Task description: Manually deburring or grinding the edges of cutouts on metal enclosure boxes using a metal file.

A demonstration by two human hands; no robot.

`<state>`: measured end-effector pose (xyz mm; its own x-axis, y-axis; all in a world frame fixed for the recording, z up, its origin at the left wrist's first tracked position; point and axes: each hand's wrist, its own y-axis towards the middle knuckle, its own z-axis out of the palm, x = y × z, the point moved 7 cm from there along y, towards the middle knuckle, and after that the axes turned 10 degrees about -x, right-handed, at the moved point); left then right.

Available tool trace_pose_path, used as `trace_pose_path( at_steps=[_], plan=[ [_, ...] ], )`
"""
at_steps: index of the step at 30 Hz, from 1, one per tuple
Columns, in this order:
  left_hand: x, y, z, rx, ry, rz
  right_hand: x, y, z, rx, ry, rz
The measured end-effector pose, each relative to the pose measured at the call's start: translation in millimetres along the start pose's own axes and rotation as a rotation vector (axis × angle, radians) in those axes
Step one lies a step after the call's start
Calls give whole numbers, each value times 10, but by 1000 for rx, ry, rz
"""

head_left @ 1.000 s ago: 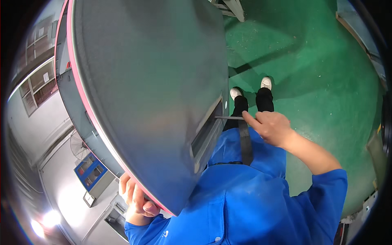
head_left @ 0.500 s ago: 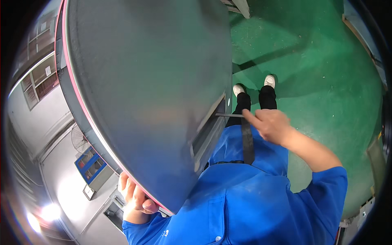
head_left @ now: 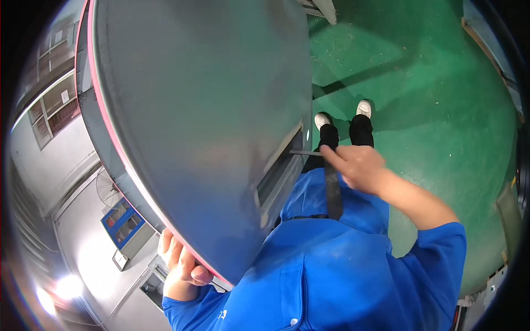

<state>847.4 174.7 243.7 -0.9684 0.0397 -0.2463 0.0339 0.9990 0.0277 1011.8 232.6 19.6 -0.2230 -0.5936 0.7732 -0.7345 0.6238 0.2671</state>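
one large grey panel (head_left: pixel 204 127), curved by the lens and edged along its left side with a thin red strip (head_left: pixel 118 149), fills the upper left and middle of our view from the head camera. it stands tilted before us, its lower tip pointing down toward our chest. our left hand (head_left: pixel 179 267) sits at the lower left, fingers (head_left: pixel 193 273) curled over the red-edged rim near the bottom of the panel, the grip clamped on that edge. our right hand (head_left: pixel 359 165) is out to the right of the panel, level with a recessed slot (head_left: pixel 279 176) in its right side. the grip there is closed around a slim grey tool (head_left: pixel 306 153), a thin rod or blade whose tip reaches toward the slot; we cannot tell whether the tip touches it. a dark strap or handle (head_left: pixel 333 190) hangs down from below that hand, over our blue work clothes (head_left: pixel 342 276). below the hand, far down, we see our two white shoes (head_left: pixel 342 114) and dark trouser legs on a green painted floor (head_left: pixel 441 99). to the left, behind the panel, a grey wall carries a blue box (head_left: pixel 124 223) with a small window, a fan (head_left: pixel 107 190) just above it, and a bright light (head_left: pixel 69 287) glares at the lower left.
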Motion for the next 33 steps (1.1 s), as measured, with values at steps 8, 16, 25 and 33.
trace_pose_path(
  at_steps=[8,16,25,33],
  plan=[
    [25,-29,30,-76,-37,63,-184,-303,-350,-50,-130,155],
    [-7,18,57,-79,-42,66,-210,-154,56,-20,22,121],
    [-75,26,1,-143,-30,120,-174,-120,28,20,102,223],
    [-74,50,-23,-102,18,126,-87,53,-38,101,283,343]
  ],
)
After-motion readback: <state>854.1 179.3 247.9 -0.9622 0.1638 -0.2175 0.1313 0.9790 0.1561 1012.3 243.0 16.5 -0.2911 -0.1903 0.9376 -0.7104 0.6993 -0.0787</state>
